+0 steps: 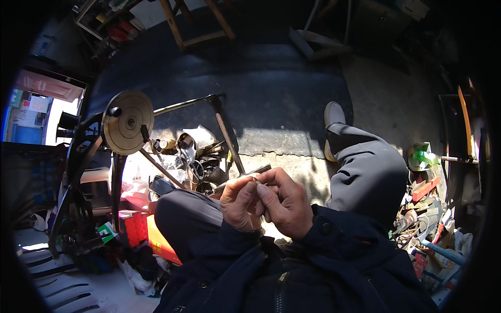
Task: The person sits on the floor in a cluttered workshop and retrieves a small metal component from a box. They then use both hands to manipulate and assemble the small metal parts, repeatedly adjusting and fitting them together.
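A dark mat [250, 88] covers the far floor, lying mostly in shadow, while bright sunlight falls across the bare concrete floor [386, 104] to the right and nearer in. On the left stands a black machine frame with a round metal wheel [128, 122], and a heap of tools and scraps [193, 156] lies just beside it. Wooden chair legs [195, 23] stand at the far edge. Red boxes [141, 229] sit near left. More clutter of tools [425, 208] piles up on the right.
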### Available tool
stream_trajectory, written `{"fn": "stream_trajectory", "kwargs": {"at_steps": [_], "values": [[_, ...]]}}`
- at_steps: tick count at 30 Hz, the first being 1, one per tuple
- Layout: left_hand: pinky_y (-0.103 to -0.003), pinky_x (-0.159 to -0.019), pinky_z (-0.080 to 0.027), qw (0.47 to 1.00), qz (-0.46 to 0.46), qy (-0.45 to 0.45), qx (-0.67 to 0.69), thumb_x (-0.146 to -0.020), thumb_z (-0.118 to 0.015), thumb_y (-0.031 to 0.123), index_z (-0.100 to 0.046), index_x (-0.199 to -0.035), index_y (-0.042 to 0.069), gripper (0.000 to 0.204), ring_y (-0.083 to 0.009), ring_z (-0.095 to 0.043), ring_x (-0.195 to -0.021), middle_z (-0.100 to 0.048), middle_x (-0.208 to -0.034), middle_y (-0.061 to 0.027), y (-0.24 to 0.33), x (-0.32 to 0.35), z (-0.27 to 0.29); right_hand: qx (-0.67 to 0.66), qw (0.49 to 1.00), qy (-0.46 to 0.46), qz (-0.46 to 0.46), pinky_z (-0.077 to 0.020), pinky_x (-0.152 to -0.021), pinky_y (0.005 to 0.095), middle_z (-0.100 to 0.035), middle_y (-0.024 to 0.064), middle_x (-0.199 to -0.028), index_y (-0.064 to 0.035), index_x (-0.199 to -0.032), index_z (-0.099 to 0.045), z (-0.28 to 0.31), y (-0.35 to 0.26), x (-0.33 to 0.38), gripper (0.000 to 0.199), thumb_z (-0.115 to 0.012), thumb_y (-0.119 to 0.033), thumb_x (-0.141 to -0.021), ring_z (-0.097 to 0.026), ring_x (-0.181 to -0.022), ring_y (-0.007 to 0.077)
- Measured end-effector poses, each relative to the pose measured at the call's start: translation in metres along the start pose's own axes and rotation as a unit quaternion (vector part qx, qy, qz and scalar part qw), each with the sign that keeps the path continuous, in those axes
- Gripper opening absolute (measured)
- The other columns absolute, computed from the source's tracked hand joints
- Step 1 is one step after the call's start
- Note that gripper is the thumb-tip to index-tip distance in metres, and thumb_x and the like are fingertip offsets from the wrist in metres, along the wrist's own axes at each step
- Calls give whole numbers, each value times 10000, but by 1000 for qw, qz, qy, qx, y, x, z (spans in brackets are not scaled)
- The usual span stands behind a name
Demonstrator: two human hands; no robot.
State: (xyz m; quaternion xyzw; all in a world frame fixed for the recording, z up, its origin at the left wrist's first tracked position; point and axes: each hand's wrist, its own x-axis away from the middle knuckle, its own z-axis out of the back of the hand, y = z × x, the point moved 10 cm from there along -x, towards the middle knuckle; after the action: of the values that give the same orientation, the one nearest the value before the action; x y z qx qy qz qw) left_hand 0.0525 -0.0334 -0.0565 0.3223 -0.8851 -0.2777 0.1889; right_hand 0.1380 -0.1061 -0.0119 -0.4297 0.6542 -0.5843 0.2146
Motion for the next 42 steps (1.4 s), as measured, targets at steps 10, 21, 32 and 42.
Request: {"fn": "stream_trajectory", "kwargs": {"at_steps": [10, 21, 32, 42], "values": [[-327, -680, -570, 994, 68, 85, -7, -974, -638, 79, -625, -1147, 38, 178, -198, -672, -784, -710, -990, -116, -13, 1, 13, 37, 998, 23, 44, -388, -479, 199, -627, 17, -647, 4, -1097, -559, 3, -2, -4, 143, -541, -130, -1048, -524, -532, 27], [-305, -709, -572, 995, 47, 77, -43, -985, -626, 67, -633, -1146, 29, 166, -181, -672, -808, -710, -1012, -126, -7, 2, 11, 14, 1000, 24, -1, -452, -528, 237, -655, 55, -638, 23, -1072, -557, 2, 3, -3, 140, -528, -108, -1034, -599, -570, 67], [-311, -851, -568, 998, 39, 47, -1, -987, -618, 59, -621, -1157, 8, 178, -192, -677, -935, -690, -1039, -124, -21, 1, 9, 54, 995, 47, 64, -484, -555, 245, -681, 84, -689, 16, -1028, -526, 14, -8, -7, 88, -539, -71, -1021, -648, -607, 90], [-287, -814, -558, 993, 57, 102, 21, -975, -642, 88, -601, -1159, 45, 193, -173, -665, -881, -696, -1020, -90, -15, 2, 11, 58, 998, 29, 24, -483, -553, 244, -681, 74, -662, 7, -1044, -554, 5, -1, -4, 108, -547, -98, -1022, -650, -602, 88]]}}
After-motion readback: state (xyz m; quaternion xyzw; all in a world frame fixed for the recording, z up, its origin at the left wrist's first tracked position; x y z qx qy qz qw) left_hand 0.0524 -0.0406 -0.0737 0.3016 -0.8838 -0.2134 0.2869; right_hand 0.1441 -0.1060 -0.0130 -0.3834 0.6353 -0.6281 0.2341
